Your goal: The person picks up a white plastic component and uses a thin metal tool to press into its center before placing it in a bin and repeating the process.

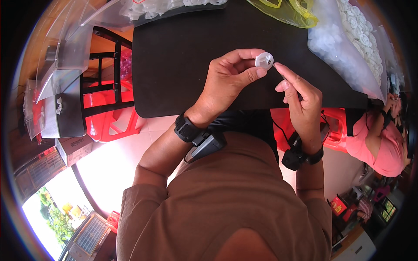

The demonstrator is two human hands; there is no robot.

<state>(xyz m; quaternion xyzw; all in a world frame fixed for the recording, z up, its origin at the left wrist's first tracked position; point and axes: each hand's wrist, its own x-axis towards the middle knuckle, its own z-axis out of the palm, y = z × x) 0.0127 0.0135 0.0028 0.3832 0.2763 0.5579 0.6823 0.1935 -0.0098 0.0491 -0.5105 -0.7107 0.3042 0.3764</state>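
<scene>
Between the thumb and fingertips of my left hand [228, 82] is a small round, translucent white plastic part [264, 60], held above the black table [178, 65]. It has a wide rim and a hollow middle with a small dark spot on its right side. My right hand [303, 95] is close by on the right, its index fingertip at the part's edge. The thumb and other fingers of that hand are curled together. Something thin seems to be pinched there, too small to make out.
A clear bag of white plastic pieces [359, 39] lies at the table's right. A yellow plastic bag [291, 11] and a tray of white parts [174, 11] are at the far edge. Red stools [113, 115] stand around. A person in pink [376, 141] sits at right.
</scene>
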